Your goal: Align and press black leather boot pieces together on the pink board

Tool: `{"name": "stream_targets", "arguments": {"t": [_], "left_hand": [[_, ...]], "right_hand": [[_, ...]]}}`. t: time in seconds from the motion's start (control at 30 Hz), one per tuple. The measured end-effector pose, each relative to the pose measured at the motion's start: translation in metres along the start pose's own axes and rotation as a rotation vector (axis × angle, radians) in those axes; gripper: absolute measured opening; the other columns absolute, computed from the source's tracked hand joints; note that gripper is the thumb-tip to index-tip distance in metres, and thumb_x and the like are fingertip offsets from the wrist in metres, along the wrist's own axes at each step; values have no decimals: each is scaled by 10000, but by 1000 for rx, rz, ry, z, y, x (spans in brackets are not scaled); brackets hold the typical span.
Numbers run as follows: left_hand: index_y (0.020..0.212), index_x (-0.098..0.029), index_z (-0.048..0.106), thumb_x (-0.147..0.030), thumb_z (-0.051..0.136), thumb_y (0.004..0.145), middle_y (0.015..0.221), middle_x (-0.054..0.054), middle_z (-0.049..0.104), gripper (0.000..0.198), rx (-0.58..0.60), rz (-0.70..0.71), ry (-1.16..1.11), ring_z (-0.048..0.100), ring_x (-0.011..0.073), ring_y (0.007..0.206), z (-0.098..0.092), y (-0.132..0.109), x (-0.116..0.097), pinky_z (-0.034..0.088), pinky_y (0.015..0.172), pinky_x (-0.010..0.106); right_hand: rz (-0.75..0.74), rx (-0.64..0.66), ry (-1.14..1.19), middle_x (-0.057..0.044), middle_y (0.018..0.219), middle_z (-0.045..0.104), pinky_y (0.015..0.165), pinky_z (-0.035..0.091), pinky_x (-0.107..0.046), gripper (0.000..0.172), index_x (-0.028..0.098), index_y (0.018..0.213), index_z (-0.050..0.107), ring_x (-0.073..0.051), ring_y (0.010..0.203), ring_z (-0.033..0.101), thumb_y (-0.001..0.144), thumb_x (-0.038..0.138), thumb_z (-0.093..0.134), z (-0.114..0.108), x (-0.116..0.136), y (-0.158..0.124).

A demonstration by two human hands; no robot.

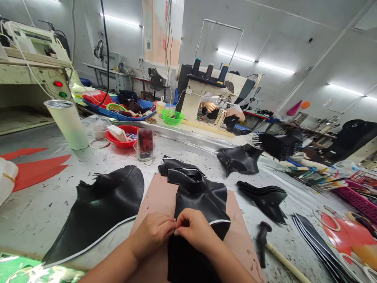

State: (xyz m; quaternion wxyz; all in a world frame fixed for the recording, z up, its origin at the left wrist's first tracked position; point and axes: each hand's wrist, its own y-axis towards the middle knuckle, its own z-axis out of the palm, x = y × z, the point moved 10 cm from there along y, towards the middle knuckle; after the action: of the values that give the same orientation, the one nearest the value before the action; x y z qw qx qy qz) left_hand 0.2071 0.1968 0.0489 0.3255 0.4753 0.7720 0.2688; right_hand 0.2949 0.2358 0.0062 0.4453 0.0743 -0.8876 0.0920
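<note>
My left hand [154, 231] and my right hand [196, 228] meet at the middle, fingertips pinched together on the edge of a black leather piece [203, 196]. A white strip runs along that edge and shows to the right of my fingers. What exactly lies between the fingertips is hidden. Under the leather is a pinkish board [150, 202]. To the left lies a larger stack of black leather pieces [113, 200] with a white-edged border. A hammer [262, 237] with a pale handle rests right of the board.
Black leather stacks [262, 196] sit to the right. Behind are a red bowl [125, 142], a glass jar [145, 155] and a pale tumbler [67, 125]. A co-worker's hand [210, 107] is at a sewing machine [191, 94]. Tape rolls [326, 220] lie far right.
</note>
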Motion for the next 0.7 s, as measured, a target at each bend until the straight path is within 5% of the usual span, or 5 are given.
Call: {"name": "stream_targets", "arguments": {"t": [0.17,0.37,0.47,0.57,0.7], "left_hand": [[795,-168,615,-171,446,908,700,31,674,203,27,-5,31,627,125,598,1,3,-3,515,551,218],[866,-162,604,-141,416,912,749,47,689,194,32,-34,79,642,136,637,3,2,3,528,571,234],[901,-156,602,-119,421,905,789,58,701,185,27,1,117,657,150,681,4,0,3,545,608,253],[882,-149,603,-108,430,902,797,50,695,179,48,29,157,652,145,702,8,-2,2,547,632,262],[773,-142,580,-148,502,891,702,-19,617,141,109,-3,209,591,101,616,20,-4,7,511,568,242]], "right_hand": [[-47,43,25,67,617,573,552,383,-193,249,189,568,584,-103,590,531,587,-54,634,1,3,2],[-207,114,60,36,808,659,766,432,-259,225,208,649,550,-148,817,589,667,-8,612,-16,16,-11],[-190,139,24,27,787,656,700,450,-257,173,216,746,533,-151,765,598,747,43,522,-31,11,-17],[-172,-9,-187,-14,798,617,686,450,-300,136,217,841,538,-183,760,575,811,119,448,-67,-3,-18],[-119,-255,-621,-112,881,645,770,439,-403,291,183,1015,586,-258,859,587,852,143,348,-143,-43,-42]]}}
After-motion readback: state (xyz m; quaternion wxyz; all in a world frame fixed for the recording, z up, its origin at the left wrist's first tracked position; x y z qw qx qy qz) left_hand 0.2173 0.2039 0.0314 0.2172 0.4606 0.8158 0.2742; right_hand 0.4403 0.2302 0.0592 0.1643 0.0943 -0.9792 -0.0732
